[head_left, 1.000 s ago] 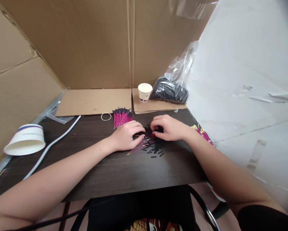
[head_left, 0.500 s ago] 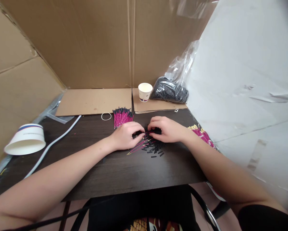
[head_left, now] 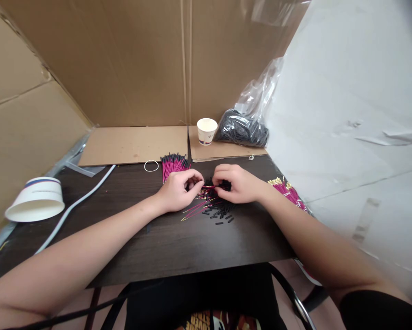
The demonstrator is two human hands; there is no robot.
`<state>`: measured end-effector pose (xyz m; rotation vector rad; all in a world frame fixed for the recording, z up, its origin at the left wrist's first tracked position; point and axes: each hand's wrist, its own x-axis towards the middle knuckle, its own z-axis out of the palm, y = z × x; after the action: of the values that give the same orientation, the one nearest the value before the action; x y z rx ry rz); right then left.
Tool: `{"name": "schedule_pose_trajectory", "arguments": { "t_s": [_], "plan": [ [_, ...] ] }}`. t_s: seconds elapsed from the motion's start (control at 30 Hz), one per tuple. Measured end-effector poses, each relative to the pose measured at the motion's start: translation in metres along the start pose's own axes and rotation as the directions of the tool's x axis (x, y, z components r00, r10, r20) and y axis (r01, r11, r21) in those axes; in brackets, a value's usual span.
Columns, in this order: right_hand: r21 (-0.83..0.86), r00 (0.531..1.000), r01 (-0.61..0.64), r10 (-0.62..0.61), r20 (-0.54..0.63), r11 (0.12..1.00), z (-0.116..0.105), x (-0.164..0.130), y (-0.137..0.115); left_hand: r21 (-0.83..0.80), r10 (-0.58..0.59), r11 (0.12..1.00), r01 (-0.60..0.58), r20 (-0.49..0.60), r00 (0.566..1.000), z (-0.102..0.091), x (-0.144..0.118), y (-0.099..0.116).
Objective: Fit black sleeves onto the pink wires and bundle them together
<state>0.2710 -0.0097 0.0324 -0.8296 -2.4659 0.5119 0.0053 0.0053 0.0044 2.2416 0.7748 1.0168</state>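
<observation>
**Hands at the pile of black sleeves and pink wires**

Both hands rest on the dark desk (head_left: 164, 247), fingertips facing each other over a small pile of black sleeves (head_left: 221, 211). The left hand (head_left: 178, 190) has its fingers curled, thumb and forefinger pressed together on a thin pink wire (head_left: 206, 189). The right hand (head_left: 236, 183) is also curled, fingertips pinched on the other end of the same wire, just above the pile. The exact grip of each finger cannot be told at this size.

A few loose pink wires (head_left: 194, 210) lie fanned on the desk below the left hand, touching the pile. A bundle of pink wires with black tips (head_left: 173, 164) lies just behind the left hand. A second bundle with gold ends (head_left: 288, 190) lies beside the right forearm at the desk edge.

Farther back: a white rubber band (head_left: 151, 166), a paper cup (head_left: 206, 131) standing upright, and a clear bag of black parts (head_left: 242, 129). A paper bowl (head_left: 35, 199) lies overturned at the left, near a white cable (head_left: 75, 206). Cardboard walls (head_left: 123, 59) enclose the desk.
</observation>
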Motion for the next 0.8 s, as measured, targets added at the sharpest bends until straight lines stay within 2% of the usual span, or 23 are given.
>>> {"name": "schedule_pose_trajectory", "arguments": {
  "t_s": [0.13,0.23,0.5,0.8],
  "plan": [
    [0.025,0.999,0.01,-0.009,-0.036,1.0,-0.0008,0.0002,0.0018,-0.104,-0.119,0.988,0.11,-0.085,0.989,0.004,0.0007,-0.001],
    [0.027,0.999,-0.006,0.007,-0.033,1.0,-0.0006,-0.0003,0.0018,-0.146,-0.159,0.979,0.145,-0.091,0.983,0.006,0.0003,-0.0028],
    [0.033,0.996,-0.077,0.079,-0.051,0.996,0.0001,-0.0023,0.0038,-0.043,-0.113,0.993,0.109,-0.095,0.989,0.0057,0.001,-0.0039],
    [-0.015,0.99,0.059,-0.061,-0.125,0.998,0.0012,0.0016,0.0068,-0.01,-0.085,0.996,0.084,-0.077,0.993,0.0045,0.0017,-0.0038]
  ]
}}
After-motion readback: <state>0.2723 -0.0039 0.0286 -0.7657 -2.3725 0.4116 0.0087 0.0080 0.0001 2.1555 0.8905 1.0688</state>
